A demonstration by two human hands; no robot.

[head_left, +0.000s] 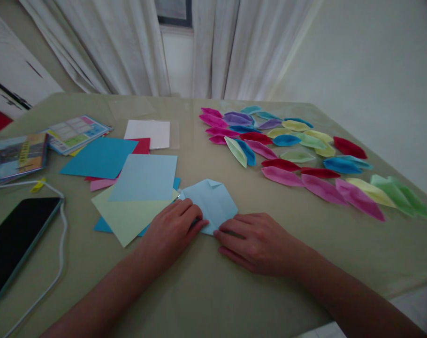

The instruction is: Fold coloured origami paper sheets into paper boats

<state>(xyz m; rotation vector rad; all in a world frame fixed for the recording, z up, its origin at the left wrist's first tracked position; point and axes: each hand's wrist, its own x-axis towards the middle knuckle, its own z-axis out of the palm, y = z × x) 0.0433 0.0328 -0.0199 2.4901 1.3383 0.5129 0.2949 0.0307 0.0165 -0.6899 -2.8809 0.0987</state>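
Observation:
A light blue sheet of origami paper (213,202) lies on the table between my hands, its corners folded inward and a small flap turned over at the far edge. My left hand (180,223) rests on its left side with the fingers bent and pressed together on the paper. At the near right edge, the curled fingertips of my right hand (248,239) pinch the paper's border. Left of the folded sheet, a loose stack holds a pale blue square (146,176), a pale green square (125,220) and a bright blue square (101,157).
Several folded paper pieces (284,174) in many colours spread across the right and far table (213,295). A white paper pack (148,134) lies at the back. Booklets (18,157), a phone (19,239) and a white cable (61,244) occupy the left.

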